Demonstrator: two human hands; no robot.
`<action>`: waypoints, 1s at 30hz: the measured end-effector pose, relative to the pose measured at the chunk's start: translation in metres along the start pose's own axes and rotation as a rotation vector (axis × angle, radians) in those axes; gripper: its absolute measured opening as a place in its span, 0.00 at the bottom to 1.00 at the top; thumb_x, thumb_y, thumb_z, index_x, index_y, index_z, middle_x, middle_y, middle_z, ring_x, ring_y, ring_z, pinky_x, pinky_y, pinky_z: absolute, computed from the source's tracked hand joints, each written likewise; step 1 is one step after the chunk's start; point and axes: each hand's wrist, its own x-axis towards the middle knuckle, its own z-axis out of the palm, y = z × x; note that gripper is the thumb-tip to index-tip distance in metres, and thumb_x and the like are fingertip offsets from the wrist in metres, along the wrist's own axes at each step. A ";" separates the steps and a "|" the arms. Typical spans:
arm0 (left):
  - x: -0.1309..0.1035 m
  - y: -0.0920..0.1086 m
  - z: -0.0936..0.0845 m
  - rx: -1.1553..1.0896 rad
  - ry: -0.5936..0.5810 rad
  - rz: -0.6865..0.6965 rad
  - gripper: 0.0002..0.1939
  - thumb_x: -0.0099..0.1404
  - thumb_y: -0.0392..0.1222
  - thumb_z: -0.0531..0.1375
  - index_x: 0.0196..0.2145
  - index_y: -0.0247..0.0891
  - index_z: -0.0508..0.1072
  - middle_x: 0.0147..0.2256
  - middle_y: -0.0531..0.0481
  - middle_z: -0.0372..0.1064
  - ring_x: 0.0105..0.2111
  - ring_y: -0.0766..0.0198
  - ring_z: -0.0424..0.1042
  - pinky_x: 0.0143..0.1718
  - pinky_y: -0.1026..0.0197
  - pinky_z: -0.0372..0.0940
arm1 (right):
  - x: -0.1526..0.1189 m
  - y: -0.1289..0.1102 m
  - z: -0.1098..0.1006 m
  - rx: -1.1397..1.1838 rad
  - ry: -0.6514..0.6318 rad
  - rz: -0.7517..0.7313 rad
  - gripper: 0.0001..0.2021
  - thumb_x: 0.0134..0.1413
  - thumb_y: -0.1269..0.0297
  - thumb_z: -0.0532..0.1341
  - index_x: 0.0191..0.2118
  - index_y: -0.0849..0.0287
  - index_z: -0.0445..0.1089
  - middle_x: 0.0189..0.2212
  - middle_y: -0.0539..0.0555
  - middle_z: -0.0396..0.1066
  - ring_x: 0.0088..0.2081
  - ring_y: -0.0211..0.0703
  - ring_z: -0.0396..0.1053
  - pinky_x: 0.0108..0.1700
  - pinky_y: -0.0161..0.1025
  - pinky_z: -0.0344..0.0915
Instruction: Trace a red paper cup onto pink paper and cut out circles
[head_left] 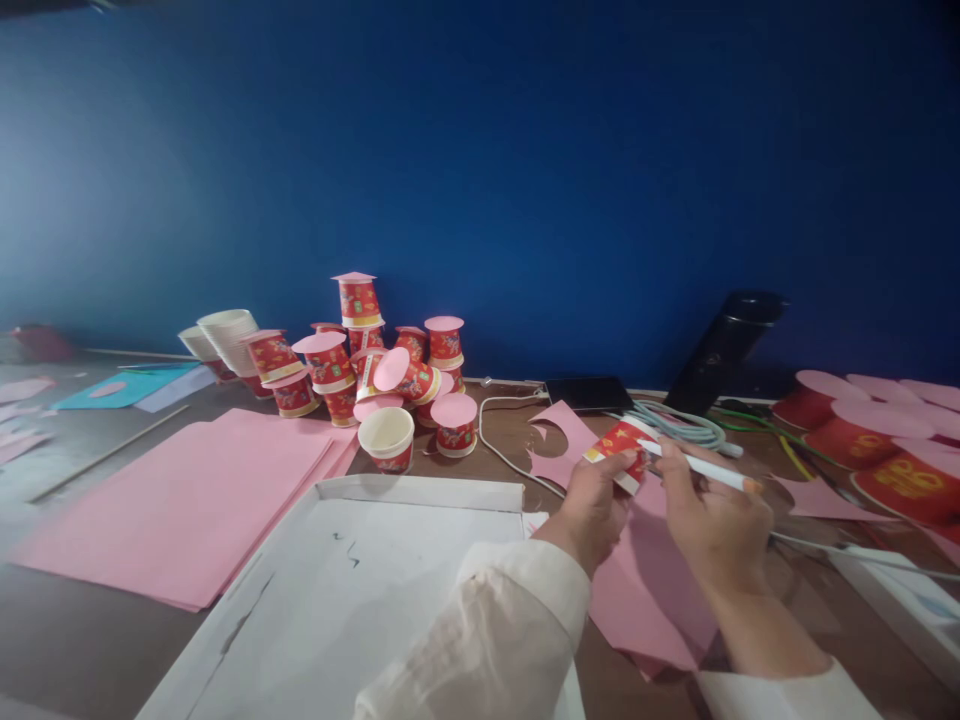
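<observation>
My left hand (596, 508) is closed around a red patterned paper cup (618, 438), which it holds tilted on its side above the table. In my right hand (716, 530) is a slim white pen (709, 467) with an orange end, gripped between the fingers. The pen's tip is at the cup's right end; whether it touches cannot be told. Beneath both hands lies cut pink paper (645, 590). A single upright paper cup (386, 438) stands open side up, left of my hands. Behind it, several red cups (330, 365) are stacked upside down, many topped with pink paper discs.
A white shallow box lid (300, 570) lies in front, with pink sheets (187, 500) to its left. Nested white cups (229, 335) stand behind. A black bottle (709, 355), coiled cable (679, 425) and red pieces with pink tops (862, 430) are at right. A blue wall (480, 180) rises behind.
</observation>
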 end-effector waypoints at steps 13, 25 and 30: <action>0.003 -0.001 -0.001 -0.031 0.050 -0.021 0.13 0.51 0.33 0.71 0.36 0.34 0.79 0.36 0.42 0.79 0.42 0.55 0.79 0.54 0.58 0.68 | -0.001 0.003 0.002 0.008 0.016 0.007 0.21 0.67 0.51 0.56 0.39 0.61 0.83 0.34 0.63 0.83 0.41 0.57 0.81 0.44 0.47 0.73; 0.007 -0.003 -0.004 -0.010 0.037 -0.010 0.15 0.49 0.35 0.73 0.36 0.35 0.78 0.35 0.43 0.78 0.44 0.55 0.78 0.55 0.57 0.67 | 0.002 -0.002 -0.002 0.051 0.010 -0.003 0.21 0.66 0.52 0.56 0.37 0.62 0.82 0.32 0.63 0.82 0.40 0.58 0.82 0.44 0.47 0.73; 0.006 -0.002 -0.004 0.007 0.104 -0.018 0.16 0.48 0.36 0.75 0.35 0.35 0.79 0.35 0.45 0.78 0.40 0.59 0.77 0.54 0.60 0.67 | 0.004 -0.007 -0.009 0.121 0.127 -0.003 0.18 0.67 0.56 0.57 0.40 0.63 0.81 0.33 0.63 0.82 0.38 0.54 0.81 0.43 0.46 0.74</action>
